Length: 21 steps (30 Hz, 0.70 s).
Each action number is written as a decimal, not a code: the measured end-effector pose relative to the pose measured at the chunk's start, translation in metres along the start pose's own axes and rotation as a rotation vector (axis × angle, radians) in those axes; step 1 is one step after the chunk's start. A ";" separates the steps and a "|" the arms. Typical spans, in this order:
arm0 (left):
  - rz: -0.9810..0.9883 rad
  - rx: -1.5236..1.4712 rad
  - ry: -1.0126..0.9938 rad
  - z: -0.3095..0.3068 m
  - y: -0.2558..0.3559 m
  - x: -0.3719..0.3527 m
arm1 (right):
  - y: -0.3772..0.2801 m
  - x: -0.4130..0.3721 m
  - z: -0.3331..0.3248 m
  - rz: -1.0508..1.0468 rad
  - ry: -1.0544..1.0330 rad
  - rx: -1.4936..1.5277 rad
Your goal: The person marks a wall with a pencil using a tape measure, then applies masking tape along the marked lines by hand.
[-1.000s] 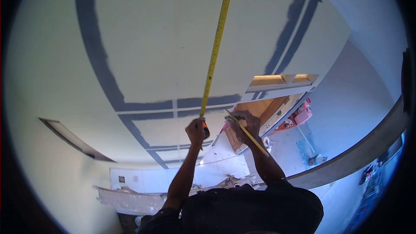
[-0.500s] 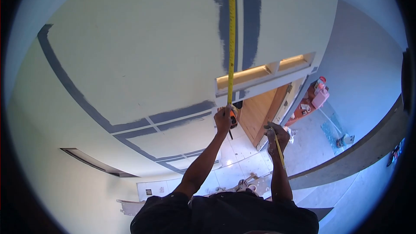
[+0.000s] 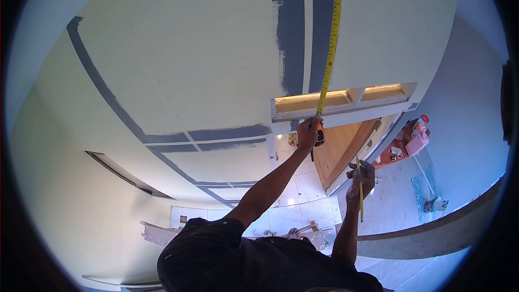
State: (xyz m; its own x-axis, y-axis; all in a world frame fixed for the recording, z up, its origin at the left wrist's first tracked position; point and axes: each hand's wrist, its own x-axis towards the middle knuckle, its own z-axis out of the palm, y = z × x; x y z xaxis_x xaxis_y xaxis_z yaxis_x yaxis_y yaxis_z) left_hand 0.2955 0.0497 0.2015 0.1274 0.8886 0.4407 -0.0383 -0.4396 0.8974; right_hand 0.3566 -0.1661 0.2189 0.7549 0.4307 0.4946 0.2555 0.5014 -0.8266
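My left hand (image 3: 308,132) is closed round an orange and black tape measure (image 3: 320,134), just below the lit opening above the doorway. Its yellow blade (image 3: 332,38) runs up in front of the wall, over the right dark grey band (image 3: 323,19), out of the top of the view. Lower and to the right, my right hand (image 3: 363,179) is closed on a thin yellow pencil (image 3: 361,200) that points up and down. Both hands are apart, in front of the wooden door (image 3: 338,148).
Grey painted bands (image 3: 102,86) cross the cream wall at left. A red table (image 3: 386,154) with a pink container (image 3: 417,147) stands beyond the doorway. A curved ledge (image 3: 427,230) crosses the lower right. Planks (image 3: 157,233) lie below over the tiled floor.
My left hand has moved right and up with the tape measure, and its blade now crosses the right grey band. My right hand has moved right and slightly down, the pencil now more upright.
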 end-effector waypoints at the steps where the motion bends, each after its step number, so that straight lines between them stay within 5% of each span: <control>1: 0.002 -0.003 -0.003 0.004 -0.003 0.003 | 0.004 0.003 0.000 -0.004 0.003 -0.002; 9: -0.038 -0.028 -0.082 0.035 -0.018 -0.006 | 0.019 0.018 -0.004 0.025 -0.143 0.010; 21: -0.074 -0.001 -0.152 0.069 -0.018 -0.010 | 0.027 0.021 -0.022 0.081 -0.056 -0.036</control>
State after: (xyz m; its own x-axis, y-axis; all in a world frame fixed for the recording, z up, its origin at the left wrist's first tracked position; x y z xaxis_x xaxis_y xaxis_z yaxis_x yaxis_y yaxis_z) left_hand 0.3630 0.0400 0.1791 0.2779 0.8884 0.3655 -0.0246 -0.3738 0.9272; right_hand 0.3928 -0.1603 0.2014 0.7395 0.5101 0.4392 0.2172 0.4368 -0.8729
